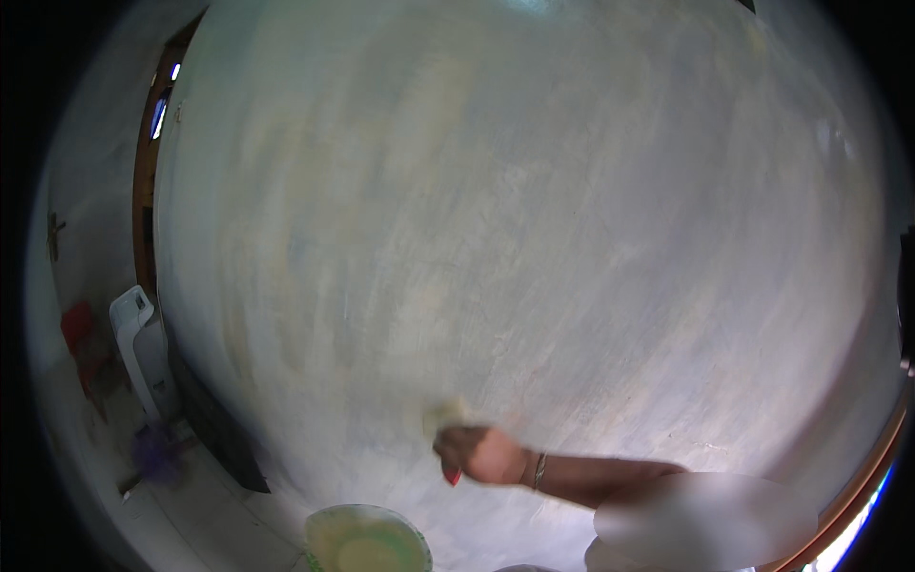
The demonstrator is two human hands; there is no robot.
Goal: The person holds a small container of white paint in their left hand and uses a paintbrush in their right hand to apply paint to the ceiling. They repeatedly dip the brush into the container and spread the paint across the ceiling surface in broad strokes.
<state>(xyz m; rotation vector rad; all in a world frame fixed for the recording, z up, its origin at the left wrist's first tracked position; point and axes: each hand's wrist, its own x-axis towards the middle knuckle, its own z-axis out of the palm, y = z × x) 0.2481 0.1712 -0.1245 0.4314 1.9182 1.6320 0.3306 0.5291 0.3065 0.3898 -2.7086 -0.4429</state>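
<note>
And the right grip [486, 456] is clenched round a brush [444, 416]: blurred, pale-yellow head just above it, red handle end [452, 476] poking out below!

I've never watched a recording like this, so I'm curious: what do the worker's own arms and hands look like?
Only the right hand shows: a human hand without a glove, its fingers blurred. A thin, light-coloured bracelet circles the wrist. The visible forearm is bare, and beyond it a pale blur hides any sleeve.
</note>
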